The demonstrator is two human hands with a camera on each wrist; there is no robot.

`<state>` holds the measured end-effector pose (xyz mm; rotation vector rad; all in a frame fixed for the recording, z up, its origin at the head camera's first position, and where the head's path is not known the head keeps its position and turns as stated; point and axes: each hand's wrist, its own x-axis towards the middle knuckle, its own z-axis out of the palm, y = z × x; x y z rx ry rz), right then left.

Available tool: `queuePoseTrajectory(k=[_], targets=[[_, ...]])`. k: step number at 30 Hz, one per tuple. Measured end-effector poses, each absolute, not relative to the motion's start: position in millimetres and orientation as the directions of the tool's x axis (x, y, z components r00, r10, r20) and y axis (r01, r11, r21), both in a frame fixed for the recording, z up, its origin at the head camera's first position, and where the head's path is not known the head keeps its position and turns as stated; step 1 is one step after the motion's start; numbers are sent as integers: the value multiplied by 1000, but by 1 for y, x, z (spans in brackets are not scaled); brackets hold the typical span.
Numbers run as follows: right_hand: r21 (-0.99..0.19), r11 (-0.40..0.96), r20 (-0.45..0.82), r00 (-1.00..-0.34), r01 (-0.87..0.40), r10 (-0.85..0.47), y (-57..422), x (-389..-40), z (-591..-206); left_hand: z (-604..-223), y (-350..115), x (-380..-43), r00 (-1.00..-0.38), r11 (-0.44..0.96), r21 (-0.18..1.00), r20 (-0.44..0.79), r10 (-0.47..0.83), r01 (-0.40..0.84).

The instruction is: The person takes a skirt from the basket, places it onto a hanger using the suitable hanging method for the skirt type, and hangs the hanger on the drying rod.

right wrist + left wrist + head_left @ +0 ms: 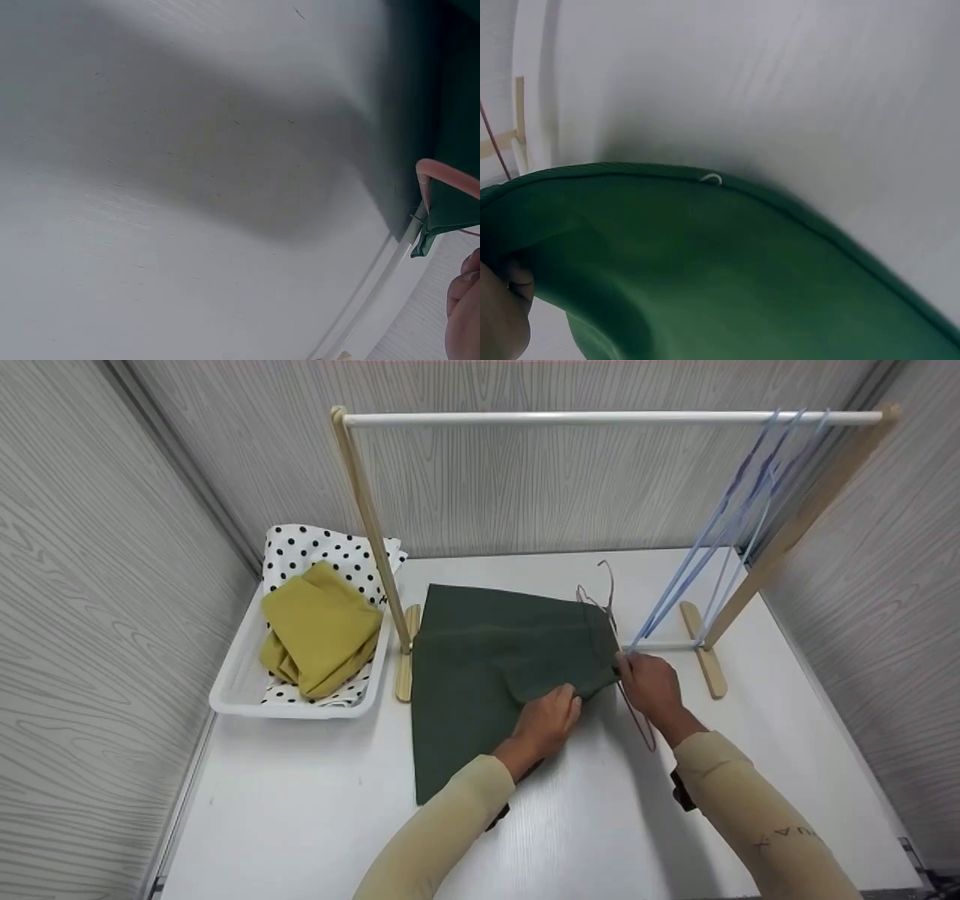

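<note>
A dark green garment, flared like a skirt, lies across the middle of the table with its narrow end to the right. My left hand grips a fold of it near the lower edge, its fingers curled over the cloth. At the narrow end my right hand pinches the pink clothes hanger beside the garment's corner. The hanger's hook points away from me, and part of its frame is hidden by the cloth. In the left wrist view the garment's hem curves above the table, with a small white thread on it.
A white basket at the left holds a folded mustard cloth and a white cloth with black dots. A rack with a white rail and wooden posts spans the table. Blue hangers hang at its right end.
</note>
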<state>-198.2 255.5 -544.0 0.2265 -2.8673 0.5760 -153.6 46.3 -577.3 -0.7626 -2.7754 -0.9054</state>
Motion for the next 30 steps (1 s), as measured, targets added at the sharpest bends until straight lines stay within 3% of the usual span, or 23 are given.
queuePoseTrajectory(k=[10, 18, 24, 30], targets=[[-490, 842, 224, -966, -224, -127, 254, -200, -547, -590, 56, -147, -855, 754, 406, 210, 474, 517], [-564, 783, 248, -959, -260, -140, 248, -200, -549, -587, 64, -141, -825, 788, 247, 155, 543, 565], [-674, 696, 185, -968, -248, -166, 244, -201, -551, -585, 69, -138, -811, 797, 149, 121, 573, 586], [-695, 683, 130, -974, -224, -186, 236, -199, -548, -587, 74, -139, -832, 827, 90, 89, 548, 554]])
